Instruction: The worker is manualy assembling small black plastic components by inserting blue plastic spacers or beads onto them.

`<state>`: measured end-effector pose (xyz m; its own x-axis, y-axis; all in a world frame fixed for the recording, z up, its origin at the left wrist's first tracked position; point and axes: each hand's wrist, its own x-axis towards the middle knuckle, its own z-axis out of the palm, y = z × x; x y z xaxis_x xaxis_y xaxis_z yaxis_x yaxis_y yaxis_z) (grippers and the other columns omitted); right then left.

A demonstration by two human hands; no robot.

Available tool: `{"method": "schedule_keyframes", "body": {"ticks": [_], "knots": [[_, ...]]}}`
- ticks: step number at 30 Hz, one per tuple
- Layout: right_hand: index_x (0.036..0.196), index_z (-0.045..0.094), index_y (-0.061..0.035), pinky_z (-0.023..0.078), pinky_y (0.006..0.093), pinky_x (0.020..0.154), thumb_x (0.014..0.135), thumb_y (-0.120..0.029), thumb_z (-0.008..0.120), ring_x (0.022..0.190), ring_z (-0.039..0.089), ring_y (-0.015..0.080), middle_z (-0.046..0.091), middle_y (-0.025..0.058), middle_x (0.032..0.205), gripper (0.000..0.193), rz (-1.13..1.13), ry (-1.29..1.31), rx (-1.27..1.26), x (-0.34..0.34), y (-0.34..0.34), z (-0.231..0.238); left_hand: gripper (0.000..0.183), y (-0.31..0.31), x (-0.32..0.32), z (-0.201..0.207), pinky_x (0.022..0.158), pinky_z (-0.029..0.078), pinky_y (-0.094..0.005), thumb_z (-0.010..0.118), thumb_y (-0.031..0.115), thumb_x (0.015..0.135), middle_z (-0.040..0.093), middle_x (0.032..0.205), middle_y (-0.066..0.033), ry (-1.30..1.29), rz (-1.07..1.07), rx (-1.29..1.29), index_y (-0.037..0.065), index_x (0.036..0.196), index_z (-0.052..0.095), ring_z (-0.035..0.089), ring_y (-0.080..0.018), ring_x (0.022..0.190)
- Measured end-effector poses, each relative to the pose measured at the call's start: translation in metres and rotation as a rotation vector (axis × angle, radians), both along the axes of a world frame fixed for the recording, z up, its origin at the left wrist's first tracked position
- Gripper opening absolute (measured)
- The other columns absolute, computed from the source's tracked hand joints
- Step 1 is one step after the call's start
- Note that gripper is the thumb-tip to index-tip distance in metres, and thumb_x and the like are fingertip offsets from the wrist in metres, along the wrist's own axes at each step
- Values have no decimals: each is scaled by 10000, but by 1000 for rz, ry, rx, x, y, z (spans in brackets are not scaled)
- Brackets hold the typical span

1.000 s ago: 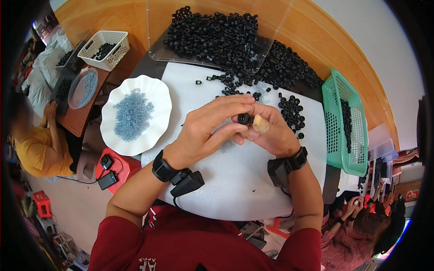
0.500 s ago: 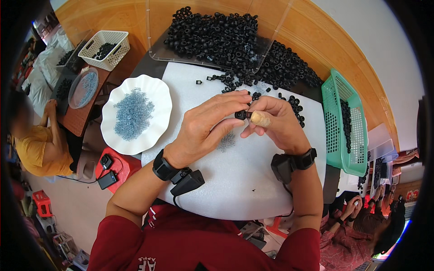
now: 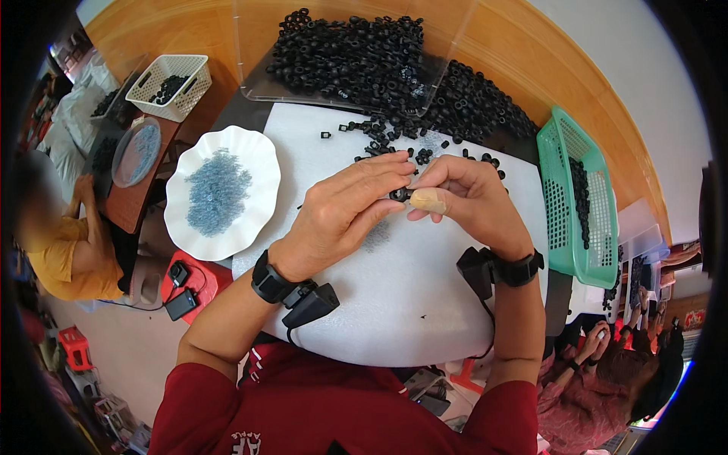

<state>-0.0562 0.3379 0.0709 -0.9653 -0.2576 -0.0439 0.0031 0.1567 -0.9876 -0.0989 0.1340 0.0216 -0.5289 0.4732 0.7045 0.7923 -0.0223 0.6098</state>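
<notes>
My left hand (image 3: 331,203) and my right hand (image 3: 476,199) meet over the middle of the white foam sheet (image 3: 394,303). Between the left thumb and fingers is a small black ring-shaped plastic part (image 3: 398,195). The right thumb, wrapped in a beige covering, pinches against the forefinger at the right side of that part. What the right fingertips hold is mostly hidden; a dark bit shows there. Beneath the hands lies a small patch of tiny clear pieces (image 3: 377,236). Loose black parts (image 3: 384,135) are scattered just beyond the fingers.
A clear bin (image 3: 250,92) heaped with black parts lies at the back, spilling right. At left is a white scalloped plate (image 3: 267,178) of clear bluish pieces; at right, a green basket (image 3: 560,227). A person in yellow (image 3: 72,254) sits left; others work at right.
The black part has turned between my fingers, and my right fingertips have closed up nearer to it. The whole view has shifted slightly.
</notes>
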Motion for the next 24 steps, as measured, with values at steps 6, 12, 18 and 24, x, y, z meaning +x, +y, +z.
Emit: {"method": "schedule_keyframes", "body": {"ticks": [6,12,18,24], "knots": [[894,634,-10,544,258,664,863,-169,706,761,625,111,648,56,876,177,72,-192,-116,-6,7,-3,268,-1,1,1,924,513,-385,666,-14,810,659,1122,-176,1,-30,-16,-37,1076,644,609,-335,1125],[1060,628,21,595,317,709,870,-217,699,866,637,155,633,90,1028,312,173,-276,-257,-10,5,-14,267,-1,0,3,909,522,-385,676,-6,804,658,1121,-186,24,-47,-20,-37,1068,646,616,-349,1113],[1199,589,37,593,321,715,891,-256,677,924,624,158,628,88,1079,434,299,-288,-341,-8,3,-23,282,-3,2,5,906,526,-386,672,-14,792,660,1120,-184,37,-80,-16,-35,1072,646,618,-351,1111],[1198,576,17,588,337,748,917,-266,647,936,621,156,623,80,1079,405,264,-256,-447,-3,-11,-28,303,-6,2,5,891,536,-385,667,-4,796,663,1110,-184,17,-62,-21,-29,1097,644,633,-348,1083]]}}
